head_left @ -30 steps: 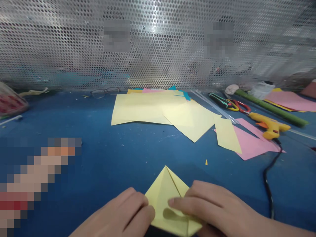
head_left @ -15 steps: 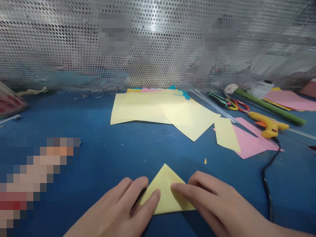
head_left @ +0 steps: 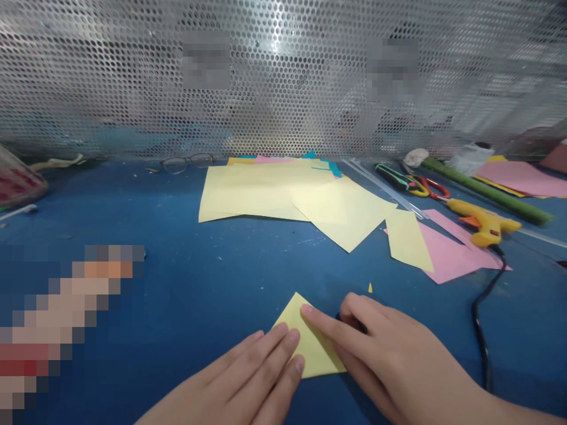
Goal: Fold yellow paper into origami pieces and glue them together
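Observation:
A small folded triangle of yellow paper (head_left: 312, 348) lies flat on the blue table, its point facing away from me. My left hand (head_left: 248, 378) rests over the paper's left part with fingers stretched out flat, hiding that corner. My right hand (head_left: 385, 348) is at the paper's right side. Its index finger reaches out and touches the paper near the top point, while the other fingers curl beneath the palm and are partly hidden.
Yellow sheets (head_left: 266, 192) lie farther back, with pink paper (head_left: 447, 257) to their right. A yellow glue gun (head_left: 487, 227) trails a black cord (head_left: 478, 324). Scissors (head_left: 436, 188), a green stick (head_left: 491, 192) and eyeglasses (head_left: 188, 162) lie near the perforated metal screen (head_left: 283, 88).
My left hand has moved right and flattened its fingers over the paper. My right index finger has slid up toward the paper's top point.

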`<state>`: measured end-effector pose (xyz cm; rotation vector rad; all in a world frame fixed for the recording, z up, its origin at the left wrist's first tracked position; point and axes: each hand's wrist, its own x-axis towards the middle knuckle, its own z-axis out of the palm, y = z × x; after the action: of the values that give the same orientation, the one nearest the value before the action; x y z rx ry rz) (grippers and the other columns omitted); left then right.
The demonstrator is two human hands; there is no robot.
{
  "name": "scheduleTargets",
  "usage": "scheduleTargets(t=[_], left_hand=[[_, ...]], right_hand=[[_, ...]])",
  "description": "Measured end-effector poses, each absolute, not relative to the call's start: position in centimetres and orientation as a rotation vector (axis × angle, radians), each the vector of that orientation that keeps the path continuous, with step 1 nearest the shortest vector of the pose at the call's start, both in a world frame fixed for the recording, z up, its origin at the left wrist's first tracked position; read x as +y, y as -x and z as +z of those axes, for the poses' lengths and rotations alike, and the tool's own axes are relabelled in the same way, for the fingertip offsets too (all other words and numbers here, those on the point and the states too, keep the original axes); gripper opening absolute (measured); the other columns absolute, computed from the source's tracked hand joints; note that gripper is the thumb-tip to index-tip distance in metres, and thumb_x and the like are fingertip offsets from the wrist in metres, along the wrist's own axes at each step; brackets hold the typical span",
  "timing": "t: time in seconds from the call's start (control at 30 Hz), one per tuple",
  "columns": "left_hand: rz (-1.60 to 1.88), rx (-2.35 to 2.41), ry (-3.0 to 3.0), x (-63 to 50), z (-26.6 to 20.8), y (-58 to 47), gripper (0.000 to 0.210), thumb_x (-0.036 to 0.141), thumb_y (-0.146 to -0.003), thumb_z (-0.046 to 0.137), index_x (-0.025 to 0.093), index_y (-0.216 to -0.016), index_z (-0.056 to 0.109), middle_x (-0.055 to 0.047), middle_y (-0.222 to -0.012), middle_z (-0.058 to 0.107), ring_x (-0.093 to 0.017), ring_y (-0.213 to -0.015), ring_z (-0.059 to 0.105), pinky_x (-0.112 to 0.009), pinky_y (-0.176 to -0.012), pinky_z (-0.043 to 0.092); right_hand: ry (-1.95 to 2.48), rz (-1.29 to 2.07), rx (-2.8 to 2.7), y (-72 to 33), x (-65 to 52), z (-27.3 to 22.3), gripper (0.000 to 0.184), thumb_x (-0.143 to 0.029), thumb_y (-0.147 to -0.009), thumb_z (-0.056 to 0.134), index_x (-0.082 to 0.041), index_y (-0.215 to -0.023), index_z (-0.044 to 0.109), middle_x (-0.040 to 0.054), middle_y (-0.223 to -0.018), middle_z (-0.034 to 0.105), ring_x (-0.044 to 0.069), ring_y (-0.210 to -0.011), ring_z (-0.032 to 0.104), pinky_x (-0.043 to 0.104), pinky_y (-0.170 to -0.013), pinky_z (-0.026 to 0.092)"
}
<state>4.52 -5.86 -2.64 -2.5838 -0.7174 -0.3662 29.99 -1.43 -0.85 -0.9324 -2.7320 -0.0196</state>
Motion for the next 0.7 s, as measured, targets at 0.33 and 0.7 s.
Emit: scheduleTargets(t=[0.33,0.7], left_hand=[[-0.225,-0.669,2.681,-4.9,-0.2,-5.7,0.038,0.028,-0.1,0.043,0.011,-0.13,0.061,-0.016,-0.13,0.068,-0.027,-0.116,0.069,-0.035,-0.092,0.058],[-0.286,-0.704,2.539,-6.6,-4.2,-3.0,0.047,0.025,-0.102,0.044,0.016,-0.148,0.048,-0.01,-0.142,0.062,-0.028,-0.143,0.043,-0.05,-0.125,0.012]], right_hand=[[1.022,0.209,-2.745,-29.5,-1.0,-0.4,0.054,-0.017,-0.098,0.038,-0.021,-0.152,0.045,0.0088,-0.096,0.058,0.024,-0.076,0.054,0.042,-0.071,0.045],[1.136,0.852,-2.83,-31.0,1.6,2.0,0.057,-0.029,-0.098,0.062,-0.042,-0.152,0.045,0.0043,-0.111,0.054,0.024,-0.1,0.053,0.043,-0.09,0.044]])
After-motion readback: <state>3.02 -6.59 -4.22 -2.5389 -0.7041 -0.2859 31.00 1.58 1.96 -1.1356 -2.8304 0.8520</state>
